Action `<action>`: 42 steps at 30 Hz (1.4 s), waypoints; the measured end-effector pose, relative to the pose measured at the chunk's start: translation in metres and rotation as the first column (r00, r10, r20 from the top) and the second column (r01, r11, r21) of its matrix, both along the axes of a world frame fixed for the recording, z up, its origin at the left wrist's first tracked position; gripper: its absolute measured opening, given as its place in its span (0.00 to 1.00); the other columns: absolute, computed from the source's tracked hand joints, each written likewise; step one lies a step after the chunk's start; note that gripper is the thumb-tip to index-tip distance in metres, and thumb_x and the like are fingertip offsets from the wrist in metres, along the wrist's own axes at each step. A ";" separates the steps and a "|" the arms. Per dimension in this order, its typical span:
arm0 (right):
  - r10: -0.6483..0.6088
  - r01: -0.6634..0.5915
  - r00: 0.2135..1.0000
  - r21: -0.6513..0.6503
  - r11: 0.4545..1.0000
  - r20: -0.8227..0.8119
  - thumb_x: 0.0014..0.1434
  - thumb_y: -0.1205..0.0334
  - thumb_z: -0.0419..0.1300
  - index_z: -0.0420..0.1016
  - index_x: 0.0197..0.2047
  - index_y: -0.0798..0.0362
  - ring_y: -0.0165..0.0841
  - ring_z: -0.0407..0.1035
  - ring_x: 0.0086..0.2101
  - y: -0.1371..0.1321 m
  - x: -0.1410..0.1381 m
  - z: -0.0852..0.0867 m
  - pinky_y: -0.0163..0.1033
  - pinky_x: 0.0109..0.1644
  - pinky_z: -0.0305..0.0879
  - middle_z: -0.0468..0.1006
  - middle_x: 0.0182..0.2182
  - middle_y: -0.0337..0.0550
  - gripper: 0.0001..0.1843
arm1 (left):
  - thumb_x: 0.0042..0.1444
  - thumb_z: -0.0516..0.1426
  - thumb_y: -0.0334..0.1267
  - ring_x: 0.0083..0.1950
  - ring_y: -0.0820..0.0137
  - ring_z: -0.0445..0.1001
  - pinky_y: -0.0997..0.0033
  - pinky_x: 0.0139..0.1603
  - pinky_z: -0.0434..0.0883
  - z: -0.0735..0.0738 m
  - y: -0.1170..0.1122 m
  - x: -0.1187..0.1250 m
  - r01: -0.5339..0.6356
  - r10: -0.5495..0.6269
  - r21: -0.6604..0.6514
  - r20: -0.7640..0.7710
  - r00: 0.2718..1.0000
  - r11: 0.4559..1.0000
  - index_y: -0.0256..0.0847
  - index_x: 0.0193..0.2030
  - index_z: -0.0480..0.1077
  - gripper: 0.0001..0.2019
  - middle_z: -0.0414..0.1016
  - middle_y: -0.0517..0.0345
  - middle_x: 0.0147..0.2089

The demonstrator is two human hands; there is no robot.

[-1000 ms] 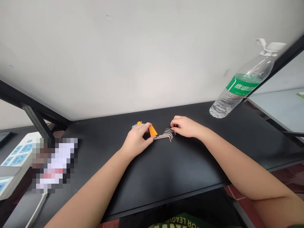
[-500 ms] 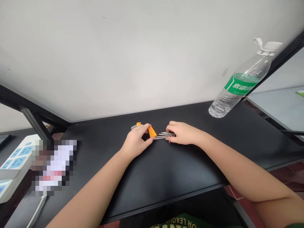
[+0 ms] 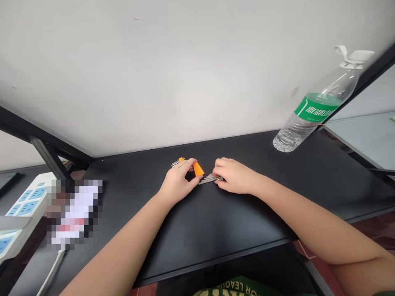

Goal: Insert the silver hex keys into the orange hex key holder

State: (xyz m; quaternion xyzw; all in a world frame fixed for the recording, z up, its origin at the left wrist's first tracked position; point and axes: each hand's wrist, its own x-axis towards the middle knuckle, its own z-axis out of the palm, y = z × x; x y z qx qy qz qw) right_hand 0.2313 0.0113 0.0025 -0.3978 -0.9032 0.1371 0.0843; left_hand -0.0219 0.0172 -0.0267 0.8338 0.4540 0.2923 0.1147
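Close Work, Center Frame

Gripping an orange holder (image 3: pixel 198 169) in the left hand (image 3: pixel 178 180) just below the frame's center; pinching metal hex keys (image 3: pixel 207 179) together in the right hand (image 3: pixel 233 176), immediately right, over a black tabletop (image 3: pixel 216 230).

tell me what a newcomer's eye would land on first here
Most likely the bright orange holder in the left hand's fingers, mid-way along the black table. Just right of it, the right hand's fingers grip slim metal rods. The big green-labelled bottle at back right would probably come next.
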 end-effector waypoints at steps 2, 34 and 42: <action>0.032 -0.033 0.999 0.021 0.999 0.038 0.65 0.66 0.59 0.75 0.35 0.54 0.37 0.66 0.40 -0.002 -0.003 -0.001 0.43 0.48 0.62 0.72 0.40 0.47 0.06 | 0.61 0.63 0.41 0.45 0.63 0.79 0.61 0.48 0.76 -0.001 0.000 0.000 -0.004 0.004 0.008 0.003 1.000 1.000 0.47 0.57 0.69 0.18 0.81 0.58 0.44; 0.106 -0.074 0.954 0.122 0.990 -0.281 0.71 0.70 0.53 0.80 0.48 0.53 0.33 0.69 0.37 0.004 0.020 0.004 0.38 0.40 0.65 0.76 0.44 0.48 0.14 | 0.64 0.62 0.44 0.45 0.65 0.79 0.63 0.50 0.75 0.001 0.000 -0.003 0.036 -0.034 0.157 -0.014 0.999 0.987 0.44 0.58 0.70 0.18 0.79 0.55 0.45; -0.135 -0.034 0.823 -0.284 0.958 -0.552 0.68 0.64 0.59 0.76 0.42 0.51 0.32 0.72 0.37 -0.004 -0.011 -0.013 0.41 0.44 0.70 0.78 0.39 0.42 0.05 | 0.64 0.61 0.41 0.41 0.65 0.77 0.64 0.45 0.72 0.005 -0.006 0.006 0.142 -0.116 0.217 -0.126 0.985 0.966 0.44 0.52 0.70 0.12 0.78 0.56 0.38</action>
